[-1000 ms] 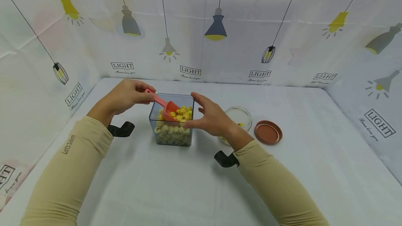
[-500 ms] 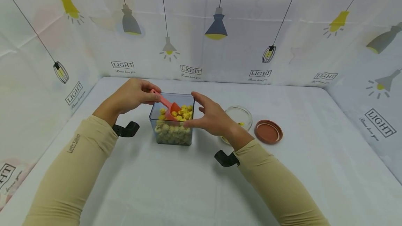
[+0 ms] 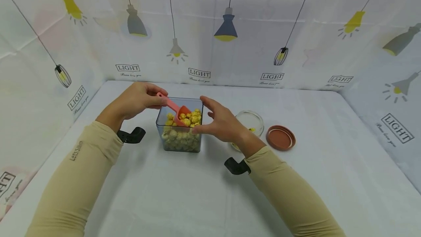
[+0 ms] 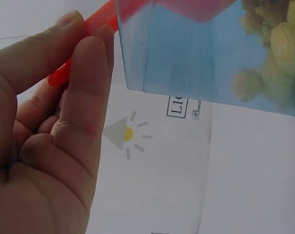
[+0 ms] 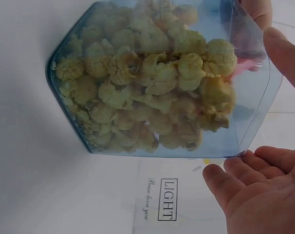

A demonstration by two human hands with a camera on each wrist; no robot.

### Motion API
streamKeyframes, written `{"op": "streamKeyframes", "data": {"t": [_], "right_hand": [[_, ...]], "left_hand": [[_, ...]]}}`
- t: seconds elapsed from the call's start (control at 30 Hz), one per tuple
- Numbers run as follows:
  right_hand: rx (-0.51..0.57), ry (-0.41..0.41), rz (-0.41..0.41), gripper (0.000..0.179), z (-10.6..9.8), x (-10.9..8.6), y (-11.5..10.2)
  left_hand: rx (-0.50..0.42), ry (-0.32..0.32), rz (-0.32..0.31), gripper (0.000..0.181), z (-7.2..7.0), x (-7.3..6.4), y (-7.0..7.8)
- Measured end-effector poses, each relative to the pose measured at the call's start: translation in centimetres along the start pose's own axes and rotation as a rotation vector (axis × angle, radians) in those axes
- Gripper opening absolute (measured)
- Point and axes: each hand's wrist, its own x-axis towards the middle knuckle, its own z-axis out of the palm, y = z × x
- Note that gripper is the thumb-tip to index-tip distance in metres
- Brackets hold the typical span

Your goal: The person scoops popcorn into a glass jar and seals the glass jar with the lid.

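Observation:
A clear bluish plastic container [image 3: 181, 139] of yellow popcorn [image 5: 138, 87] stands on the white-covered table. My left hand [image 3: 136, 98] pinches the handle of a pink scoop [image 3: 171, 105] between thumb and fingertips. The scoop slants down into the container, its bowl lying in the popcorn at the top. My right hand [image 3: 222, 123] holds the container across its right side, thumb at the near rim and fingers at the far right corner. In the left wrist view the scoop handle [image 4: 99, 19] passes over the container's wall [image 4: 162, 58].
Right of the container a round glass jar [image 3: 251, 120] holds a few yellow pieces, partly hidden behind my right wrist. Next to it lies a brown round lid [image 3: 281, 138]. A white curtain [image 3: 246, 61] printed with lamps borders the table at the back and sides.
My left hand has moved slightly right, and the scoop has shifted the same way in the popcorn, now resting a little lower. My right hand and the container have stayed in place.

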Motion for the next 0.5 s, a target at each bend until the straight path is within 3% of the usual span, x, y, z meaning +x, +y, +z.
{"op": "streamKeyframes", "data": {"t": [0.27, 0.5], "right_hand": [[0.012, 0.0, 0.003, 0.099, 0.07, 0.02, -0.04], [0.01, -0.001, 0.019, 0.099, 0.1, 0.01, -0.1]], "left_hand": [[-0.093, 0.013, 0.007, 0.042, 0.34, 0.16, -0.47], [-0.112, 0.012, 0.0, 0.044, 0.42, 0.13, -0.45]]}}
